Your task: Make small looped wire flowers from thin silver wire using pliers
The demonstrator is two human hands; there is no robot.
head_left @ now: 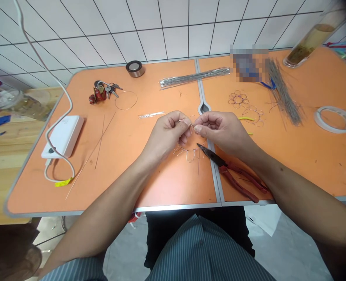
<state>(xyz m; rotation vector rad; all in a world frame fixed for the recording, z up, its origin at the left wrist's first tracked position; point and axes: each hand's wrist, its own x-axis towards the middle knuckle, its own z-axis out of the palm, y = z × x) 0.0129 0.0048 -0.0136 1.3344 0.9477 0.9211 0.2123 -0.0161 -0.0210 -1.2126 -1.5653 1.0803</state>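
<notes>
Both hands meet over the middle of the orange table (117, 144). My left hand (173, 130) pinches a thin looped wire piece (190, 155) between thumb and fingers. From the right, my right hand (220, 128) pinches the same wire, its fingertips almost touching the left ones. Rounded wire loops hang below my fingers; the part between the fingertips is too small to make out. Red-handled pliers (234, 171) lie under my right forearm, their dark tip beside the loops. Two flower-shaped wire pieces, one whole (238, 99) and one fainter (253, 116), lie beyond my right hand.
Wire bundles (195, 78) (284, 91) lie toward the back. A tape roll (134, 68), keys (110, 89) and a white power bank (63, 136) with a cable are on the left. At right are a white ring (334, 119) and a glass jar (310, 45).
</notes>
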